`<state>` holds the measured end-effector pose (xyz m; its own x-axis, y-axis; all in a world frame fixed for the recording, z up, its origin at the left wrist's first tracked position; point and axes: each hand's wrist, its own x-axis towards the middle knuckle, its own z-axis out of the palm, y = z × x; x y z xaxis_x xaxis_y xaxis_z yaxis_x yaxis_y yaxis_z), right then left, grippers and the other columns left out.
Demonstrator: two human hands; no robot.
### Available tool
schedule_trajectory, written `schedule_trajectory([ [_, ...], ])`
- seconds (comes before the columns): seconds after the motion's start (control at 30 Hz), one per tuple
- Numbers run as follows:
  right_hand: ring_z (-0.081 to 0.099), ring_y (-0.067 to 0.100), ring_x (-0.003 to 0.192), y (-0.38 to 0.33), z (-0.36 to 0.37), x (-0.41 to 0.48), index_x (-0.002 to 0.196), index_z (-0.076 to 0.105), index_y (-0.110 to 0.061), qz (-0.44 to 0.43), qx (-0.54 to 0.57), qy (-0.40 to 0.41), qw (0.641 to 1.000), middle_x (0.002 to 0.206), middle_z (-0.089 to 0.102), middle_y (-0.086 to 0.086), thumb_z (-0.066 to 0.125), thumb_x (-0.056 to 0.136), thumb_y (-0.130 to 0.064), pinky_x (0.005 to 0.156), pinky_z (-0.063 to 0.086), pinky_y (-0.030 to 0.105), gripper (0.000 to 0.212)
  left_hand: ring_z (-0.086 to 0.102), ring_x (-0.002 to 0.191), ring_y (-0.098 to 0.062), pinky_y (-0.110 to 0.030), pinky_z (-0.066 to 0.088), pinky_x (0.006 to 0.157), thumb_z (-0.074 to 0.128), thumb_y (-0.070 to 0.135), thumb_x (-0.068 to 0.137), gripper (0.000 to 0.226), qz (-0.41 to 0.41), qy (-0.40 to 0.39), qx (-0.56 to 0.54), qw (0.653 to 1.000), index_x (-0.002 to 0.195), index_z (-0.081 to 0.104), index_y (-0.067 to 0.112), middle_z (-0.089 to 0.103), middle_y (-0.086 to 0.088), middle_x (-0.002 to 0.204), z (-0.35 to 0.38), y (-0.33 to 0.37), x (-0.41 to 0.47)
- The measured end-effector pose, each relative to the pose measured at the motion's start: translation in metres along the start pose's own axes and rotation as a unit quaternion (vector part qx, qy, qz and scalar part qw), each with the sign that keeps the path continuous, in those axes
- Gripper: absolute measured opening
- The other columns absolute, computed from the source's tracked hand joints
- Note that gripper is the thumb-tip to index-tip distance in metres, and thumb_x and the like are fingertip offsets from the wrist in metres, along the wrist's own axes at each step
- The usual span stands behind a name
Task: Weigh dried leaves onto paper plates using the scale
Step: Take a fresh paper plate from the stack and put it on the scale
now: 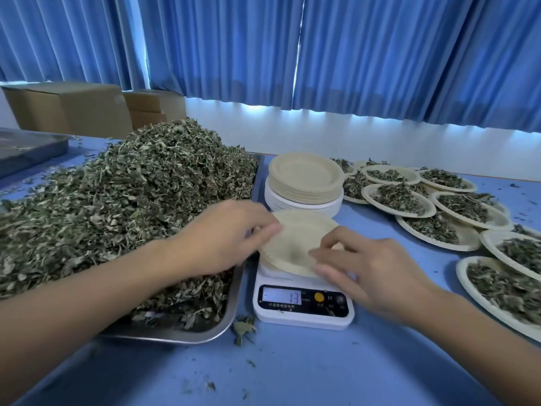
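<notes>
head view. an empty paper plate (295, 244) lies over the platform of a white digital scale (304, 306), which stands on the blue worktop (292, 373) just right of the tray; the display reads 13. the left hand (225, 235) holds the plate's left rim, fingers curled over the edge, somewhat blurred. the right hand (369, 268) pinches the near right rim with bent fingers. no leaves lie on this plate.

left of the scale, a metal tray (232, 306) carries a high heap of dried leaves (126, 194), which spills over its far and left sides. a small clump of leaves (243, 329) lies on the worktop between the tray's near corner and the scale. behind the scale stands a stack of empty plates (306, 180), tan ones above white ones. to the right, filled plates (398, 197) overlap one another in rows, each with a portion of leaves. cardboard boxes (67, 106) stand at far left, and blue curtains (380, 54) hang behind the worktop.
</notes>
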<state>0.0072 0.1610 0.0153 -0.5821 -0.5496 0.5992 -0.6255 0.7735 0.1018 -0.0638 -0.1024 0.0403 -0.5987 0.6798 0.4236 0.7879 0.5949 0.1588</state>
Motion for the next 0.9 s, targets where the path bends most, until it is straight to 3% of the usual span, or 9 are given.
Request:
schedule_trajectory([
  [0.1, 0.047, 0.006, 0.059, 0.025, 0.004, 0.006, 0.091, 0.078, -0.020, 0.164, 0.036, 0.093, 0.981, 0.085, 0.062, -0.008, 0.046, 0.104, -0.042, 0.056, 0.045, 0.032, 0.041, 0.062, 0.081, -0.014, -0.041, 0.057, 0.076, 0.040, 0.049, 0.099, 0.032, -0.147, 0.003, 0.102, 0.984, 0.096, 0.066, 0.030, 0.063, 0.010, 0.094, -0.009, -0.020, -0.002],
  [0.2, 0.063, 0.020, 0.068, 0.064, 0.013, 0.010, 0.081, 0.075, -0.021, 0.308, 0.098, 0.084, 0.943, 0.074, 0.064, -0.011, 0.051, 0.106, -0.036, 0.065, 0.046, 0.035, 0.038, 0.063, 0.095, -0.021, -0.047, 0.056, 0.088, 0.040, 0.051, 0.101, 0.032, -0.275, -0.180, 0.145, 0.933, 0.112, 0.059, 0.028, 0.061, -0.003, 0.116, -0.003, -0.027, -0.010],
  [0.27, 0.064, 0.021, 0.063, 0.084, 0.024, 0.004, 0.074, 0.073, -0.023, 0.366, 0.106, 0.058, 0.923, 0.068, 0.069, -0.005, 0.051, 0.105, -0.037, 0.064, 0.050, 0.037, 0.040, 0.059, 0.112, -0.031, -0.050, 0.052, 0.094, 0.038, 0.054, 0.101, 0.045, -0.288, -0.244, 0.184, 0.907, 0.134, 0.048, 0.024, 0.054, -0.009, 0.124, 0.010, -0.029, -0.014],
  [0.3, 0.062, 0.021, 0.057, 0.090, 0.031, 0.000, 0.072, 0.072, -0.024, 0.387, 0.110, 0.047, 0.914, 0.066, 0.070, -0.003, 0.051, 0.105, -0.037, 0.061, 0.051, 0.037, 0.041, 0.058, 0.111, -0.033, -0.050, 0.052, 0.092, 0.038, 0.052, 0.102, 0.045, -0.279, -0.239, 0.194, 0.910, 0.135, 0.045, 0.022, 0.053, -0.009, 0.118, 0.015, -0.031, -0.016],
  [0.43, 0.057, 0.023, 0.053, 0.099, 0.052, -0.013, 0.068, 0.070, -0.025, 0.411, 0.085, -0.004, 0.908, 0.057, 0.066, 0.004, 0.054, 0.103, -0.034, 0.061, 0.053, 0.039, 0.040, 0.054, 0.077, -0.028, -0.043, 0.052, 0.072, 0.039, 0.039, 0.103, 0.019, -0.237, -0.177, 0.160, 0.942, 0.095, 0.040, 0.022, 0.040, 0.004, 0.080, 0.025, -0.037, -0.017],
  [0.53, 0.057, 0.021, 0.054, 0.100, 0.053, -0.014, 0.068, 0.069, -0.026, 0.404, 0.071, -0.010, 0.912, 0.055, 0.064, 0.001, 0.055, 0.102, -0.033, 0.060, 0.051, 0.038, 0.038, 0.052, 0.058, -0.019, -0.036, 0.046, 0.059, 0.045, 0.035, 0.102, 0.033, -0.223, -0.148, 0.153, 0.951, 0.072, 0.036, 0.025, 0.050, 0.005, 0.067, 0.025, -0.043, -0.015],
  [0.77, 0.061, 0.021, 0.059, 0.101, 0.051, -0.016, 0.076, 0.074, -0.022, 0.396, 0.072, -0.017, 0.915, 0.066, 0.070, 0.003, 0.055, 0.102, -0.032, 0.064, 0.055, 0.042, 0.033, 0.058, 0.063, -0.020, -0.035, 0.047, 0.058, 0.045, 0.042, 0.103, 0.031, -0.219, -0.027, 0.130, 0.967, 0.080, 0.052, 0.022, 0.058, 0.004, 0.069, 0.011, -0.053, 0.006],
  [0.83, 0.062, 0.020, 0.062, 0.102, 0.051, -0.017, 0.078, 0.075, -0.020, 0.393, 0.076, -0.018, 0.916, 0.069, 0.071, 0.002, 0.057, 0.101, -0.029, 0.066, 0.055, 0.042, 0.031, 0.061, 0.071, -0.018, -0.035, 0.051, 0.065, 0.047, 0.043, 0.102, 0.027, -0.247, -0.091, 0.093, 0.960, 0.088, 0.058, 0.022, 0.063, 0.003, 0.079, -0.002, -0.055, 0.012],
  [0.9, 0.063, 0.014, 0.068, 0.103, 0.051, -0.019, 0.081, 0.076, -0.019, 0.391, 0.083, -0.018, 0.916, 0.074, 0.073, 0.000, 0.059, 0.101, -0.025, 0.068, 0.053, 0.038, 0.026, 0.064, 0.089, -0.017, -0.037, 0.054, 0.082, 0.054, 0.048, 0.098, 0.024, -0.274, -0.213, 0.064, 0.936, 0.101, 0.063, 0.026, 0.067, 0.004, 0.099, -0.017, -0.054, 0.017],
])
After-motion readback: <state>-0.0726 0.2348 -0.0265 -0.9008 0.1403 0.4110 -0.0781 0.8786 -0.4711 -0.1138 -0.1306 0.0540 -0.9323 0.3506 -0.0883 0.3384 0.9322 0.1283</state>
